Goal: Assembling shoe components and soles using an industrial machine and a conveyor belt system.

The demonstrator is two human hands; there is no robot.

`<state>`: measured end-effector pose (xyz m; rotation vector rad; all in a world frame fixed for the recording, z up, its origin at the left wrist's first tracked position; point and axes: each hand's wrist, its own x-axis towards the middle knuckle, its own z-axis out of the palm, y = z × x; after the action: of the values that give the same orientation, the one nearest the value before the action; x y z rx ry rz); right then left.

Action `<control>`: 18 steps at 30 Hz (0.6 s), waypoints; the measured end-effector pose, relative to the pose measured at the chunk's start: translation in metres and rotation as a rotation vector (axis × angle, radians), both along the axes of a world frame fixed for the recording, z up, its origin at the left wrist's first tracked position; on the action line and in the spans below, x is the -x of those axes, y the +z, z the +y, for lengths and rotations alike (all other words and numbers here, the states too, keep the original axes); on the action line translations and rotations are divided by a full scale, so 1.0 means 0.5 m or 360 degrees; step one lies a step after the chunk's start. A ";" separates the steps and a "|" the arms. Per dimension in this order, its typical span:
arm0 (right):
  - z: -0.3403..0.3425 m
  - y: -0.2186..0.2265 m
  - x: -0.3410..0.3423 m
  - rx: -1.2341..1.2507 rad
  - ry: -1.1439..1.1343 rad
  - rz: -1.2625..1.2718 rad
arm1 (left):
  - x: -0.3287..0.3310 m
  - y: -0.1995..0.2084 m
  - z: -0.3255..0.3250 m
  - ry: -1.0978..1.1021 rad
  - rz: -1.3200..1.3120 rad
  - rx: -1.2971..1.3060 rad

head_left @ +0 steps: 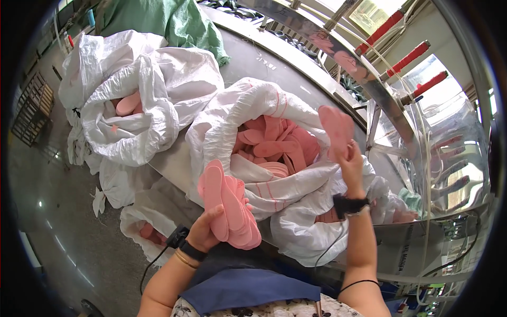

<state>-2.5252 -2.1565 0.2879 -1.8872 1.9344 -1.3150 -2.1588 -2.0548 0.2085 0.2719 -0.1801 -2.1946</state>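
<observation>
My left hand [207,231] grips a fanned stack of several pink shoe insoles [228,205] low in the middle of the view. My right hand [350,162] is raised to the right and holds up a single pink insole [336,128] by its lower end. Between the two hands stands an open white woven sack [248,103] with many more pink insoles [280,142] lying loose inside it. Both wrists carry dark bands.
A second white sack [158,90] holding pink insoles stands at the upper left, a smaller one [145,224] below it. A green bag [174,21] lies at the top. A metal machine frame with red-handled rods [409,58] fills the right. Grey floor [63,222] is at the left.
</observation>
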 end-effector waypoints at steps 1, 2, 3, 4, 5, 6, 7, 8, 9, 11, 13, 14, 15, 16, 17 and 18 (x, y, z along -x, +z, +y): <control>0.015 0.046 -0.019 -0.0223 0.0165 -0.0295 | -0.002 0.003 -0.002 0.0001 -0.0018 0.0005; 0.029 0.075 -0.034 -0.0448 0.0329 -0.0589 | 0.002 0.005 -0.002 0.0030 0.0044 0.0066; 0.062 0.079 -0.063 -0.0521 0.0342 -0.0715 | 0.006 0.009 0.000 0.0052 0.0111 0.0130; 0.095 0.071 -0.094 -0.0598 0.0317 -0.0634 | 0.012 0.011 0.001 0.0032 0.0106 0.0139; 0.124 0.060 -0.130 -0.0671 0.0293 -0.0551 | 0.017 0.013 0.003 0.0092 0.0166 0.0178; 0.145 0.048 -0.166 -0.0725 0.0363 -0.0562 | 0.023 0.014 0.004 0.0140 0.0237 0.0219; 0.161 0.031 -0.204 -0.0780 0.0433 -0.0571 | 0.026 0.012 0.006 0.0110 0.0245 0.0230; 0.178 0.024 -0.254 -0.0895 0.0414 -0.0523 | 0.027 0.006 0.010 0.0189 0.0223 0.0174; 0.197 0.020 -0.301 -0.1005 0.0397 -0.0474 | 0.025 0.000 0.017 0.0270 0.0202 0.0123; 0.230 -0.033 -0.346 -0.0815 0.0635 -0.0069 | -0.011 -0.072 0.056 0.0181 0.0154 -0.0018; 0.234 -0.046 -0.363 -0.1145 0.0853 -0.0554 | -0.022 -0.059 0.070 0.0466 0.0066 -0.0044; 0.236 -0.065 -0.369 -0.1185 0.0929 -0.0848 | -0.035 -0.058 0.072 0.0422 0.0030 -0.0048; 0.233 -0.061 -0.372 -0.1190 0.0937 -0.0843 | -0.042 -0.053 0.075 0.0432 0.0032 -0.0050; 0.223 -0.053 -0.372 -0.1272 0.1141 -0.0727 | -0.050 -0.048 0.077 0.0494 0.0053 0.0053; 0.208 -0.044 -0.369 -0.1353 0.1347 -0.0609 | -0.058 -0.044 0.080 0.0558 0.0071 0.0155; 0.170 -0.035 -0.329 -0.1376 0.1485 -0.0283 | -0.064 -0.039 0.078 0.0616 -0.0060 -0.0043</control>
<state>-2.3609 -2.0717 0.2705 -1.6979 0.9752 -0.2672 -2.1268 -2.0157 0.1890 0.3338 -0.1077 -1.8099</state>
